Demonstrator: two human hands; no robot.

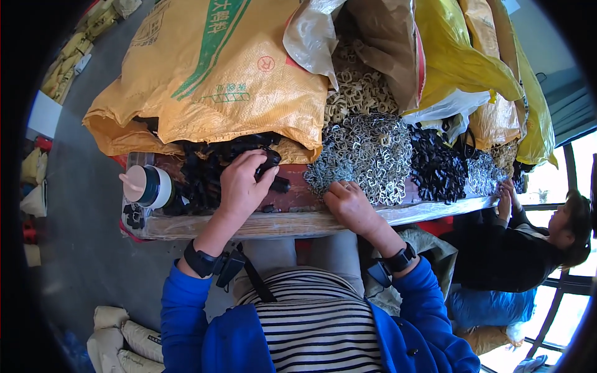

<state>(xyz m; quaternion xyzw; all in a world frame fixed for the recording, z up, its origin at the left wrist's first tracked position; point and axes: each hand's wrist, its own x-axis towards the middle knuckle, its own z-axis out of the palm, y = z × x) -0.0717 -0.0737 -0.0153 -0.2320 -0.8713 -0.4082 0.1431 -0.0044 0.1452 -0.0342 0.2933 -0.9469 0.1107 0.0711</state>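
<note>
My left hand (239, 185) is closed round a black plastic piece (270, 163), at the mouth of a large orange woven sack. Another black, tube-like piece (281, 184) lies just right of those fingers. More dark parts (202, 177) are heaped between the sack and the table's front edge. My right hand (349, 205) rests by a small mound of bluish-grey metal bits (328, 171), its fingers drawn together. Whatever is between those fingertips is hidden. Beside it spreads a heap of silvery metal rings or buckles (380, 152).
The orange sack (249, 81) covers the table's far left. A lidded cup (149, 186) stands at the left corner. Rightward lie tan clips (360, 93), black parts (438, 165) and yellow bags (460, 50). Another person (528, 242) sits at the right, hands at the table edge.
</note>
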